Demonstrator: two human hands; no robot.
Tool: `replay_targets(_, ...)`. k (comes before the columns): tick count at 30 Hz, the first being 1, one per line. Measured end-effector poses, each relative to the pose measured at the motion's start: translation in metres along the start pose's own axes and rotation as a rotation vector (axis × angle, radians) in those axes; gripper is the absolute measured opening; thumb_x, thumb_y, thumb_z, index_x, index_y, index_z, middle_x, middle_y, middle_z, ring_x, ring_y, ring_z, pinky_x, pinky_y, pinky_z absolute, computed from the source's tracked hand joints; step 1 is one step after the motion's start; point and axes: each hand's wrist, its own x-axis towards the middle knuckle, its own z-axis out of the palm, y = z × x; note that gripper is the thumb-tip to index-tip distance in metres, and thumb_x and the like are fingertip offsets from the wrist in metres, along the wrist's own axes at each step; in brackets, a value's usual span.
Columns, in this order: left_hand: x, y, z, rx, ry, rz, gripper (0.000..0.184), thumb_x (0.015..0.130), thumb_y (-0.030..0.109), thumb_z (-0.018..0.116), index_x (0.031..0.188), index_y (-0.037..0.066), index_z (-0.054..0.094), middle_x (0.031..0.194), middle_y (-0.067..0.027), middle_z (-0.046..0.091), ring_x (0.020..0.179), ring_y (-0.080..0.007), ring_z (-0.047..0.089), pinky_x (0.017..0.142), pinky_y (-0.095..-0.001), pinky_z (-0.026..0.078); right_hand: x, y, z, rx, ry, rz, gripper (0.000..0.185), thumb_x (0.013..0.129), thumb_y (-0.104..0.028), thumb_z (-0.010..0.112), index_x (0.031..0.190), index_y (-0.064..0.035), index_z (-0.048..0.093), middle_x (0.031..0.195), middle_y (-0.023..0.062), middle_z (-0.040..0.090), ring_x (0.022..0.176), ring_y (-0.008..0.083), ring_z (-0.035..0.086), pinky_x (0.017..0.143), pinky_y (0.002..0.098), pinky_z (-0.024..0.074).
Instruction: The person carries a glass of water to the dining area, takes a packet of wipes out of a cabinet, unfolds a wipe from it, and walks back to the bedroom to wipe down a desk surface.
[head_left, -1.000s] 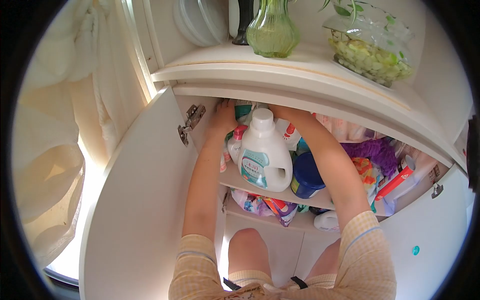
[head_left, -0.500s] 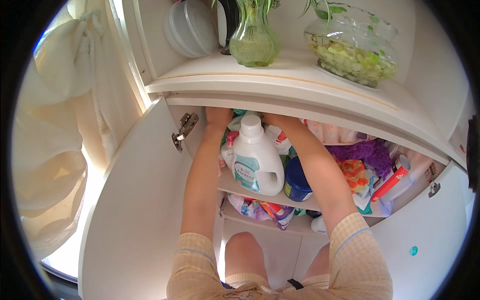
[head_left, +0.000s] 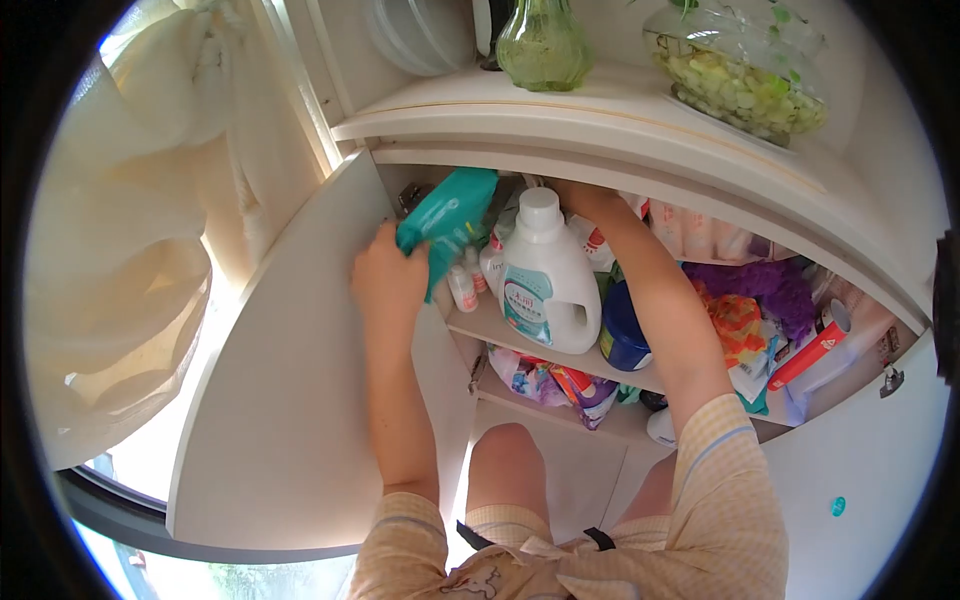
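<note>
the cabinet [head_left: 560, 125] stood open before both hands, its left door [head_left: 290, 380] just beyond and beside the left hand [head_left: 390, 275]; whether they touched i could not tell. the shelf [head_left: 480, 316] lay to the right of that hand, packed with household things. on it, upright and roughly between the two hands, stood a big white detergent bottle [head_left: 550, 270].

next in size came the teal packet [head_left: 452, 215], which the left hand was gripping by its near edge, so that it stuck out tilted up and to the right of the fingers. half a second earlier that hand had been deep inside, and no packet showed in its grasp; by now it had come out to the door side with it, which seemed to mean this piece was leaving its spot.

the right hand [head_left: 590, 200] stayed inside, behind the bottle, its fingers hidden, so i could not tell if it held anything. below it sat a blue tub [head_left: 622, 335]. smallest were the little bottles [head_left: 463, 288], just right of the left hand.
</note>
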Motion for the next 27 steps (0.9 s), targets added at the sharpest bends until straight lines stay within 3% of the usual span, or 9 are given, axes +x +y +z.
replay_targets(3, -0.021, -0.029, 0.017, -0.294, -0.241, -0.144, 0.034, 0.07, 0.018, 0.06, 0.099, 0.001, 0.054, 0.088, -0.0166, 0.059, 0.075, -0.0265, 0.059, 0.066, -0.0345, 0.045, -0.001, -0.008, -0.015, -0.091, 0.057, -0.081, 0.033, 0.08, -0.026, 0.046, 0.105, -0.0046, 0.052, 0.108, 0.0168, 0.05, 0.102, 0.031, 0.045, 0.088, 0.0378, 0.0333)
replay_targets(5, -0.037, -0.04, 0.025, -0.935, -0.347, -0.312, 0.037, 0.073, 0.018, 0.06, 0.102, -0.003, 0.051, 0.09, -0.0145, 0.059, 0.077, -0.0213, 0.058, 0.068, -0.0293, 0.045, -0.001, -0.013, -0.028, -0.084, -0.126, -0.111, 0.032, 0.08, -0.025, 0.047, 0.104, -0.0058, 0.053, 0.106, 0.0166, 0.051, 0.101, 0.0312, 0.045, 0.088, 0.0376, 0.0332)
replay_targets(8, -0.057, -0.042, 0.031, -1.363, -0.413, -0.464, 0.037, 0.075, 0.017, 0.059, 0.102, -0.006, 0.049, 0.094, -0.012, 0.056, 0.081, -0.0176, 0.056, 0.07, -0.0269, 0.044, -0.002, 0.002, -0.009, 0.155, -0.016, -0.065, 0.03, 0.078, -0.023, 0.049, 0.102, -0.0057, 0.054, 0.105, 0.0169, 0.051, 0.1, 0.0312, 0.046, 0.086, 0.0373, 0.0343)
replay_targets(12, -0.067, -0.044, 0.044, -1.413, -0.444, -0.473, 0.041, 0.075, 0.018, 0.059, 0.107, -0.004, 0.045, 0.097, -0.0111, 0.054, 0.085, -0.0177, 0.055, 0.072, -0.028, 0.044, -0.006, 0.005, -0.017, 0.042, 0.028, -0.197, 0.028, 0.078, -0.019, 0.05, 0.101, -0.0042, 0.054, 0.105, 0.017, 0.051, 0.099, 0.0311, 0.046, 0.085, 0.0365, 0.0353)
replay_targets(15, -0.067, -0.041, 0.052, -1.427, -0.467, -0.451, 0.04, 0.075, 0.018, 0.059, 0.106, -0.004, 0.047, 0.096, -0.0104, 0.055, 0.085, -0.0159, 0.055, 0.073, -0.026, 0.043, -0.007, -0.003, -0.027, 0.006, -0.047, -0.004, 0.027, 0.078, -0.017, 0.05, 0.102, -0.004, 0.053, 0.104, 0.0168, 0.052, 0.097, 0.031, 0.047, 0.083, 0.0359, 0.0365)
replay_targets(17, -0.068, -0.041, 0.059, -1.44, -0.482, -0.42, 0.039, 0.076, 0.018, 0.058, 0.106, -0.003, 0.047, 0.097, -0.0101, 0.055, 0.085, -0.0157, 0.054, 0.073, -0.0259, 0.043, -0.013, -0.01, -0.033, 0.293, 0.105, 0.116, 0.027, 0.078, -0.016, 0.049, 0.102, -0.0056, 0.054, 0.101, 0.0173, 0.053, 0.095, 0.0307, 0.049, 0.083, 0.0351, 0.0372)
replay_targets(21, -0.069, -0.046, 0.073, -1.44, -0.491, -0.44, 0.037, 0.077, 0.018, 0.058, 0.106, -0.002, 0.048, 0.096, -0.0093, 0.055, 0.086, -0.015, 0.054, 0.074, -0.0257, 0.042, -0.035, -0.017, -0.044, 0.409, 0.014, 0.143, 0.026, 0.078, -0.012, 0.05, 0.102, -0.0054, 0.054, 0.099, 0.014, 0.055, 0.091, 0.0257, 0.051, 0.08, 0.0314, 0.0386)
replay_targets(24, -0.07, -0.047, 0.084, -1.451, -0.487, -0.402, 0.036, 0.075, 0.016, 0.059, 0.105, -0.001, 0.048, 0.097, -0.0082, 0.055, 0.086, -0.0149, 0.053, 0.074, -0.0258, 0.042, -0.056, -0.027, -0.052, 0.59, 0.101, -0.064, 0.027, 0.079, -0.008, 0.048, 0.105, -0.0072, 0.053, 0.098, 0.0103, 0.056, 0.088, 0.0199, 0.052, 0.078, 0.0279, 0.0391)
replay_targets(27, -0.071, -0.048, 0.096, -1.412, -0.417, -0.286, 0.035, 0.074, 0.012, 0.06, 0.105, 0.0, 0.049, 0.096, -0.0065, 0.054, 0.086, -0.0142, 0.052, 0.075, -0.0252, 0.041, -0.087, -0.051, -0.058, 0.634, 0.16, 0.198, 0.027, 0.078, -0.003, 0.045, 0.104, -0.0062, 0.053, 0.095, 0.0071, 0.057, 0.085, 0.0152, 0.052, 0.078, 0.0261, 0.0388)
